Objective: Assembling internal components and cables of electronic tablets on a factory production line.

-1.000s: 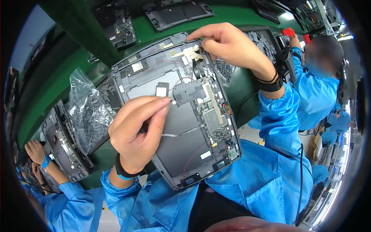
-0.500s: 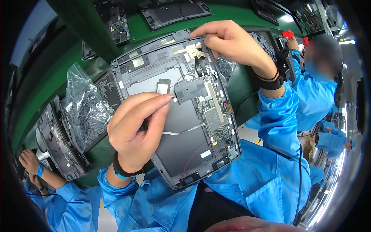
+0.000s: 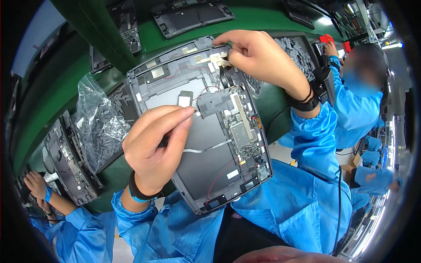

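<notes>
Head view | opened tablet back shell lies beneath both hands | left hand pinched, perhaps on a small part | right hand pressing tape strips at shell's far edge | next: steady seating pressure.

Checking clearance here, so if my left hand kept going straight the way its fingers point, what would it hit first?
Most likely the dark square module in the open device case. The left hand points up and right, its pinched fingers just short of that module. Height above it is unclear.
</notes>
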A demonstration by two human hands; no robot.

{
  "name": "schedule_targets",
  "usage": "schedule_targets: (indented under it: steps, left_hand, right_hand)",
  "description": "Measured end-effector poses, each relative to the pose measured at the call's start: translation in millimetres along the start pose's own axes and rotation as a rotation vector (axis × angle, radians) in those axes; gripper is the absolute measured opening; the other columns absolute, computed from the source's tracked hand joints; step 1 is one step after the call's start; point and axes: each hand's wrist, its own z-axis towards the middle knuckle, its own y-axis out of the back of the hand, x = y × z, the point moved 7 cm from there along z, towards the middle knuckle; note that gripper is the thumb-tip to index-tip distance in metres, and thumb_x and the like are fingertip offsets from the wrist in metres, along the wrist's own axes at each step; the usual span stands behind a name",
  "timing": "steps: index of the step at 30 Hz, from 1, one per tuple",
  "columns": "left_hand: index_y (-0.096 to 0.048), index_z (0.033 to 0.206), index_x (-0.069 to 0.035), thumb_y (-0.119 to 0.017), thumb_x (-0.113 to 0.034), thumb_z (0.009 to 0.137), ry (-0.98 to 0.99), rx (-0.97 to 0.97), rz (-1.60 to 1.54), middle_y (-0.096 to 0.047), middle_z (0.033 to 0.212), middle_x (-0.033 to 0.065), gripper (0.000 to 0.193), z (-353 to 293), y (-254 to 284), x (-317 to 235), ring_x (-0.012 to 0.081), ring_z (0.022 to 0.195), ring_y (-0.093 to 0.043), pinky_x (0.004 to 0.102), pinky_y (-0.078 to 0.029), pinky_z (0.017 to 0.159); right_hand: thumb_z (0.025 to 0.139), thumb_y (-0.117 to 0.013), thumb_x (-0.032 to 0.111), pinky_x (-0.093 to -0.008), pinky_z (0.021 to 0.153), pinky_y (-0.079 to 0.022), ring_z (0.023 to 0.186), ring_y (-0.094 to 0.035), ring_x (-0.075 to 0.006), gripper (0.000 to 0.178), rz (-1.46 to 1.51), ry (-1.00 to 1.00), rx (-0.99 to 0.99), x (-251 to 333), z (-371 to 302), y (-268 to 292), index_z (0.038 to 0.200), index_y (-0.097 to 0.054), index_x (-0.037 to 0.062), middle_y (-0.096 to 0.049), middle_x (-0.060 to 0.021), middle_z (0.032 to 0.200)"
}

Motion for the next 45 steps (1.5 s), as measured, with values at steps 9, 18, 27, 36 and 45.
schedule_targets:
  steps: [9,18,27,36,45]
  left_hand:
    - [-0.070,0.106,0.002,-0.069,0.008,0.082,0.162,0.003,-0.068,-0.073,0.095,0.0143,0.025,-0.7,1.8,7.5,0.0169,0.083,-0.071,0.0230,-0.054,0.067]
    - [-0.069,0.111,0.000,-0.072,0.009,0.079,0.039,0.153,0.160,-0.074,0.095,0.0123,0.033,24.0,4.5,-26.7,0.0156,0.082,-0.073,0.0223,-0.054,0.063]
    - [-0.070,0.097,-0.003,-0.069,0.004,0.076,-0.249,0.326,0.515,-0.069,0.098,0.0142,0.022,69.1,-14.3,-54.0,0.0299,0.093,-0.067,0.0371,-0.054,0.080]
    - [-0.070,0.098,0.001,-0.065,-0.007,0.083,-0.046,0.530,0.564,-0.069,0.092,0.0179,0.018,102.5,-54.7,20.7,0.0315,0.082,-0.068,0.0361,-0.052,0.073]
    - [-0.071,0.093,0.001,-0.067,-0.007,0.080,-0.037,0.541,0.609,-0.069,0.082,0.0165,0.016,100.2,-60.4,17.0,0.0275,0.071,-0.066,0.0349,-0.051,0.066]
  right_hand:
    - [0.084,-0.068,0.012,-0.0318,0.055,-0.045,0.059,-0.057,-0.0191,0.026,-0.234,0.260,-0.369,21.0,-17.5,24.3,0.108,-0.068,0.0045,-0.064,-0.0089,0.077]
    - [0.068,-0.080,0.003,-0.0300,0.057,-0.049,0.070,-0.062,-0.0229,0.020,0.040,0.665,-0.357,87.1,-61.3,10.6,0.085,-0.070,0.0032,-0.065,-0.0092,0.084]
    - [0.067,-0.072,0.004,-0.0336,0.053,-0.047,0.064,-0.056,-0.0234,0.015,-0.165,0.687,-0.635,52.5,-74.5,40.5,0.079,-0.064,0.0070,-0.060,-0.0062,0.078]
    - [0.075,-0.072,0.011,-0.0380,0.062,-0.049,0.075,-0.059,-0.0257,0.012,-0.309,0.593,-0.500,23.4,-30.1,20.5,0.075,-0.060,0.0075,-0.056,-0.0048,0.076]
    - [0.067,-0.069,0.009,-0.0353,0.062,-0.050,0.075,-0.060,-0.0228,0.012,-0.446,0.672,-0.497,34.2,-32.0,15.0,0.076,-0.062,0.0091,-0.057,-0.0027,0.076]
